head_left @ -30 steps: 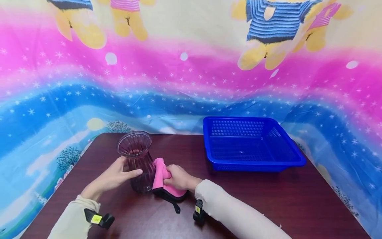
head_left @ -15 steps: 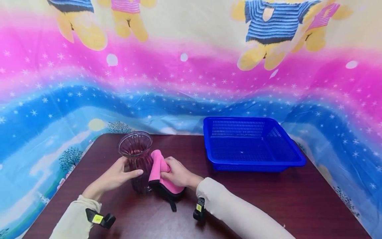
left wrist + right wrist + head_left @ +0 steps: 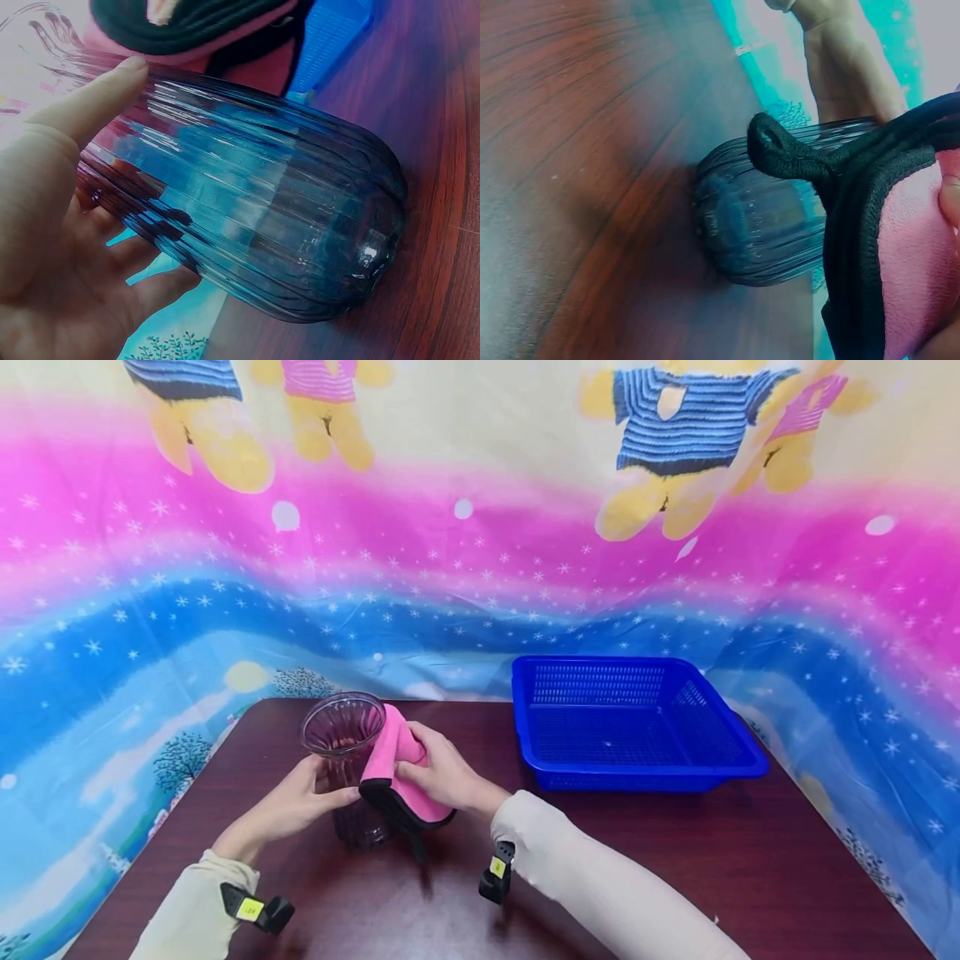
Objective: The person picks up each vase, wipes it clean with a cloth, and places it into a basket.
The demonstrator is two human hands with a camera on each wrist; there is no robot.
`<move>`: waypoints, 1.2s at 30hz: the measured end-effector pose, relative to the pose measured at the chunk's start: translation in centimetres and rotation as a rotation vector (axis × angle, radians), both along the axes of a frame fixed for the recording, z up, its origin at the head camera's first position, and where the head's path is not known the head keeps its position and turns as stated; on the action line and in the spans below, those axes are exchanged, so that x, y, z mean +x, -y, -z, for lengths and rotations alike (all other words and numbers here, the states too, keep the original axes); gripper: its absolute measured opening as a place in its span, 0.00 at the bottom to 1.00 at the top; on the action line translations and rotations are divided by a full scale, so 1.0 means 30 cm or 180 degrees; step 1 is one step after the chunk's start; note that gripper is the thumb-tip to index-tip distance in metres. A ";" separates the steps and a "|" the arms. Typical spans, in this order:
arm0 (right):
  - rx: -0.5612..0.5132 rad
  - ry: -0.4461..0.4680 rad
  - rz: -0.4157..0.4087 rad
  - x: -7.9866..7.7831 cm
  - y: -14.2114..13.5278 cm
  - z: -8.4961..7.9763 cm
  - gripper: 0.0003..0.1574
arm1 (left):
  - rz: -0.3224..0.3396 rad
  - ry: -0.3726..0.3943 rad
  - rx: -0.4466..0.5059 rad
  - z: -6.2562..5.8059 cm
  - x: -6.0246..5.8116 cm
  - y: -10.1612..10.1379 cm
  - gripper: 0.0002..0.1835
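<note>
A ribbed, see-through purple glass vase [image 3: 362,822] with a flared rim stands upright on the table. My left hand [image 3: 291,802] grips its left side, thumb across the front and fingers behind, as the left wrist view shows on the vase [image 3: 247,195]. My right hand [image 3: 446,770] holds a folded pink cloth [image 3: 392,747] with black edging against the vase's right side, just below the rim. In the right wrist view the cloth's black loop [image 3: 780,150] hangs in front of the vase [image 3: 757,217]. The right fingers behind the cloth are partly hidden.
A blue perforated plastic basket [image 3: 637,777] sits at the back right of the dark wood table [image 3: 615,860]. Behind the table hangs a printed cloth backdrop [image 3: 480,568]. Black camera mounts [image 3: 257,910] are strapped on both wrists.
My right hand has slid the pink cloth upward along the vase's side, from its lower body to near the rim. My left hand keeps its grip, and the vase stays almost in place.
</note>
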State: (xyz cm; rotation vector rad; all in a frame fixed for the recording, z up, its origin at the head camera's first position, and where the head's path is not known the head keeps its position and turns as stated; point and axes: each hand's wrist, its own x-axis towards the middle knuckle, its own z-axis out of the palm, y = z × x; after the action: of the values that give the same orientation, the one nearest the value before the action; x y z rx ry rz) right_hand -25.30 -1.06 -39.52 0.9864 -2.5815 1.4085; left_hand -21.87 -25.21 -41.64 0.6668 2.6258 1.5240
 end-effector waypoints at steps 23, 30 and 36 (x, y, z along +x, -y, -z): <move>0.0294 -0.0126 -0.0049 -0.001 0.022 -0.001 0.09 | -0.0006 -0.0082 -0.0043 0.002 0.002 0.000 0.30; 0.0510 -0.0188 -0.0041 0.007 0.017 0.006 0.10 | -0.0003 -0.0029 0.0030 0.004 0.002 -0.002 0.28; 0.0709 -0.0259 -0.0034 0.003 0.004 0.038 0.09 | 0.0053 0.0051 0.0115 0.005 -0.001 -0.005 0.30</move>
State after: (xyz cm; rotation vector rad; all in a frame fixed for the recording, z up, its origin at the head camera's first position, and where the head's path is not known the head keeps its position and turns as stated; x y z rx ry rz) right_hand -25.22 -1.19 -40.67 1.0598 -2.7192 1.0749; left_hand -21.90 -25.06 -41.80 0.6741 2.5806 1.5690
